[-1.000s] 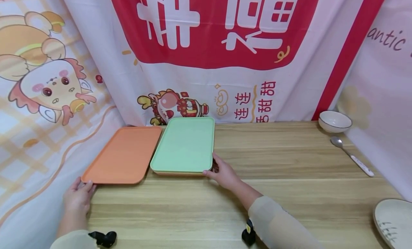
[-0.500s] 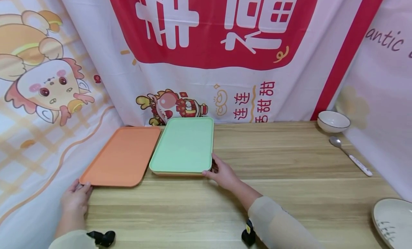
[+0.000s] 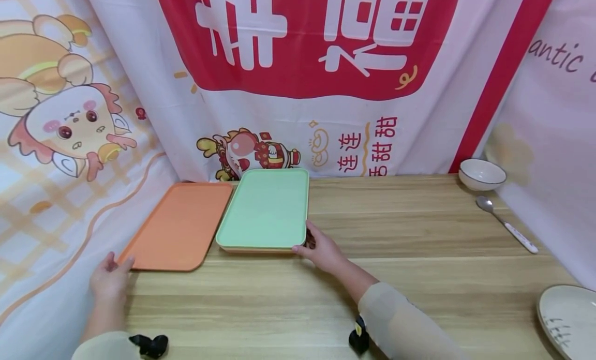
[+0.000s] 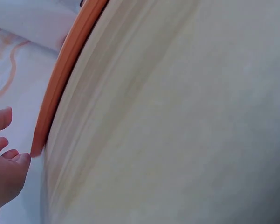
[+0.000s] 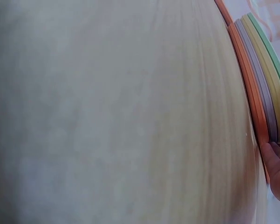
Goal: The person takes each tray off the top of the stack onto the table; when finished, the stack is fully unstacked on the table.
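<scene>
An orange tray (image 3: 179,228) lies flat at the table's left. My left hand (image 3: 109,282) is at its near left corner, fingers loosely parted. In the left wrist view a fingertip (image 4: 24,158) is right at the orange tray's edge (image 4: 60,88). Beside it is a stack of trays with a green tray (image 3: 265,210) on top. The right wrist view shows a yellow tray (image 5: 263,60), a grey tray (image 5: 256,70) and another orange tray (image 5: 247,74) under the green one. My right hand (image 3: 323,250) holds the stack's near right corner.
A white bowl (image 3: 481,175) stands at the back right corner, with a spoon (image 3: 509,226) lying in front of it. A plate (image 3: 570,318) sits at the near right edge. Printed cloths hang behind and on both sides of the wooden table (image 3: 396,220).
The loose orange tray has shifted slightly left and nearer. My left hand's fingers have since loosened from its corner. My right hand and the stack stay in place.
</scene>
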{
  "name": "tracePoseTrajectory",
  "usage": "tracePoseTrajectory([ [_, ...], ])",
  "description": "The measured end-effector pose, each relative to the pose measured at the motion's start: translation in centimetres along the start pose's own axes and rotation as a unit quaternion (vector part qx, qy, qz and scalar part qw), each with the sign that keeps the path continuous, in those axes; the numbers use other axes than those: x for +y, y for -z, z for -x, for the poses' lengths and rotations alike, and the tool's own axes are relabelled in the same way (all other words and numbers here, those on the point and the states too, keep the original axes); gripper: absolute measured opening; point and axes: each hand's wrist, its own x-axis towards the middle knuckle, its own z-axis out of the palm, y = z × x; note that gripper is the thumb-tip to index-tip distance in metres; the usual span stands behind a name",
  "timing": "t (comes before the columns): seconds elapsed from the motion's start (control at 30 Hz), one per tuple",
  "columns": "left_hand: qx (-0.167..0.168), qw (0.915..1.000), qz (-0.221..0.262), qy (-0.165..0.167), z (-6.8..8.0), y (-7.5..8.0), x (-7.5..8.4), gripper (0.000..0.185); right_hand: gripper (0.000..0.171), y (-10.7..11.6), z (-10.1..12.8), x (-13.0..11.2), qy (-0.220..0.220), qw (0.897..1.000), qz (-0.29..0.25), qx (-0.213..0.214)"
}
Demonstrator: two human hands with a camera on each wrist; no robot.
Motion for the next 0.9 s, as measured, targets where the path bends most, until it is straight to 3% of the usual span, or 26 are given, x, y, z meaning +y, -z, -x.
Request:
tracePoseTrajectory([
  [0.2,-0.027,0.9967,-0.049,-0.059,1.2,-1.5,1.3,0.075,0.092,0.0,0.0,0.0,0.000,1.000,0.000,0.001],
  [0.4,-0.105,0.9893,-0.019,-0.099,3.0,-4.1,2.2,0.077,0.092,0.0,0.0,0.0,0.001,1.000,-0.001,0.002],
  [0.6,-0.209,0.9701,0.019,-0.122,4.6,-7.0,3.0,0.082,0.093,0.1,0.0,-0.1,-0.002,1.000,0.001,-0.001],
  [0.9,-0.292,0.9433,0.006,-0.158,6.8,-11.0,3.3,0.080,0.090,0.0,-0.1,-0.1,0.004,1.000,0.000,0.002],
])
